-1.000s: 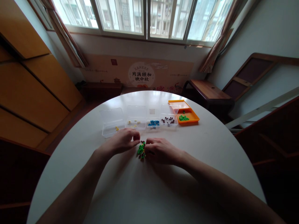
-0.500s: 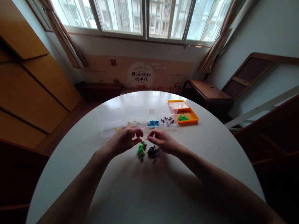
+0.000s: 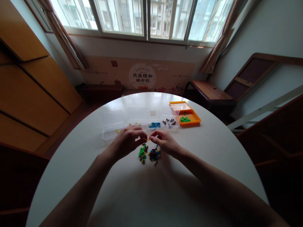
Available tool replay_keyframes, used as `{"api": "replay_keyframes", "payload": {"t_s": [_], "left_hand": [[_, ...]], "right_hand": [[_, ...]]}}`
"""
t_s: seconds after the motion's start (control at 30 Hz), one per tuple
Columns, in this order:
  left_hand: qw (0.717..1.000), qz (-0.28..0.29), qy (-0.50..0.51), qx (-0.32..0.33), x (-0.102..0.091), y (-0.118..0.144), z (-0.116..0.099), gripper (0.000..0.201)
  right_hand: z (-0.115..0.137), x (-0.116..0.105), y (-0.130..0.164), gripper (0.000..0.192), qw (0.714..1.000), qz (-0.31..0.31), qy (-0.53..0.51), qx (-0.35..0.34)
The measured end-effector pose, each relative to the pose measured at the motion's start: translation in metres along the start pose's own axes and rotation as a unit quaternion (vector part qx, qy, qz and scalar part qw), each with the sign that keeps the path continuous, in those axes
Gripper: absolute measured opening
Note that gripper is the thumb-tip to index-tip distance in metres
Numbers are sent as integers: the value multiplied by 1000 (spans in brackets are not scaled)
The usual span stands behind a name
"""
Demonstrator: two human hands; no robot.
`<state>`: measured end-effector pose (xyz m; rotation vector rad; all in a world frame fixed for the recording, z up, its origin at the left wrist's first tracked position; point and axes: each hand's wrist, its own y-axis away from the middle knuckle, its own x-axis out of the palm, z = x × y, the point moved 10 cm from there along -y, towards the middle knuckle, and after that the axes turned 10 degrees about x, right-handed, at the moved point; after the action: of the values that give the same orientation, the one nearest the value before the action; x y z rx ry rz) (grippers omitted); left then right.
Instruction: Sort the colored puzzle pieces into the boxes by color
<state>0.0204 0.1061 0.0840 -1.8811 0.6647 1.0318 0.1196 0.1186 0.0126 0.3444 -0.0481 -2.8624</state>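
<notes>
A round white table point(image 3: 151, 189) fills the lower half of the frame, with both bare forearms reaching up from the bottom corners to meet just above its centre. Along the table's far side, in the upper middle of the frame, runs a row of 4 clear boxes point(image 3: 138, 121) with lids open, holding in turn a few yellow, yellow, blue and brown pieces; at the row's right end sits an orange tray point(image 3: 189, 116) with green pieces. On the wall panel below the window, a round emblem point(image 3: 142, 76) reads "月满颐和 映中秋" under small letters too faint to make out. The left hand point(image 3: 126, 143) and right hand point(image 3: 164, 142) meet fingertip to fingertip, both pressed together on 1 tiny yellow piece point(image 3: 148, 139) held between them, its long axis roughly left to right. Which hand bears the weight cannot be told. Directly below that pinch, toward the bottom of the frame, lies the pile point(image 3: 149, 154) of mixed green, blue and brown pieces, about equally near both hands.
</notes>
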Motion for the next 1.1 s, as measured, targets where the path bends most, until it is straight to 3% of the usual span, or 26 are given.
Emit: {"api": "replay_keyframes", "payload": {"t_s": [0.13, 0.23, 0.37, 0.47, 0.63, 0.73, 1.0, 1.1], "left_hand": [[999, -20, -10, -34, -5, 9, 22, 16], [992, -71, -56, -85, -22, 21, 47, 15], [956, -174, -148, -183, -55, 50, 79, 14], [930, -227, -173, -232, -70, 66, 91, 15], [914, -260, -182, -251, -77, 70, 89, 22], [920, -253, -171, -246, -75, 65, 84, 22], [966, -171, -101, -163, -52, 40, 66, 18], [977, -150, -72, -136, -43, 32, 56, 20]], "right_hand": [[-6, -6, -1, 15, 1000, -22, 14, 2], [-10, -7, 0, 14, 999, -22, 34, -2], [-13, -9, 2, 11, 998, -27, 55, -6], [-13, -9, 2, 10, 997, -31, 69, -15], [-11, -8, 4, 10, 994, -35, 94, -36], [-9, -7, 5, 12, 992, -32, 112, -50], [8, 15, 16, 23, 971, 60, 215, -87], [12, 21, 21, 18, 957, 67, 266, -89]]}}
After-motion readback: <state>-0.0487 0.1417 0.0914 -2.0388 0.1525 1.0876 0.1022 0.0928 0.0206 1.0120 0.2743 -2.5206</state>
